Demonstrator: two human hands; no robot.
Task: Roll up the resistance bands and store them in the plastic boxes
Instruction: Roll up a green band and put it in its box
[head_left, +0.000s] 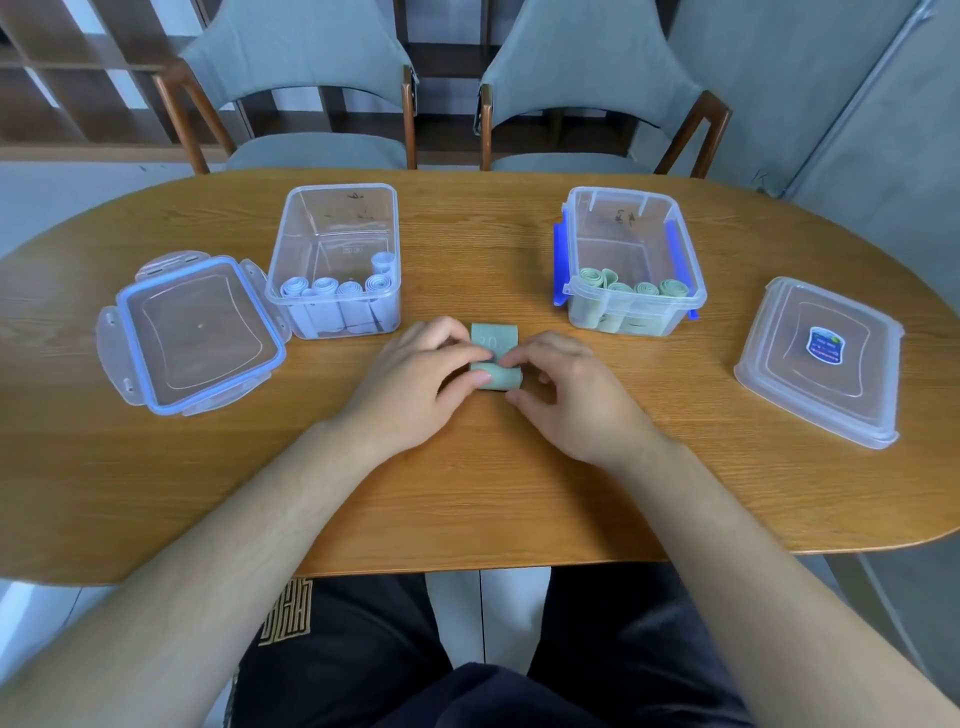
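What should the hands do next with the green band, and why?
Probably roll the green band forward over its flat end: the left hand and right hand pinch the rolled part, while that end lies not yet wound on the far side.

A light-brown oval wooden counter (519, 493) spans the middle of the frame; behind it, a grey-cushioned wooden-framed chair (306, 67) stands upper left, a second grey chair (587, 78) upper right; dark wooden shelving (62, 78) fills the far upper-left corner.
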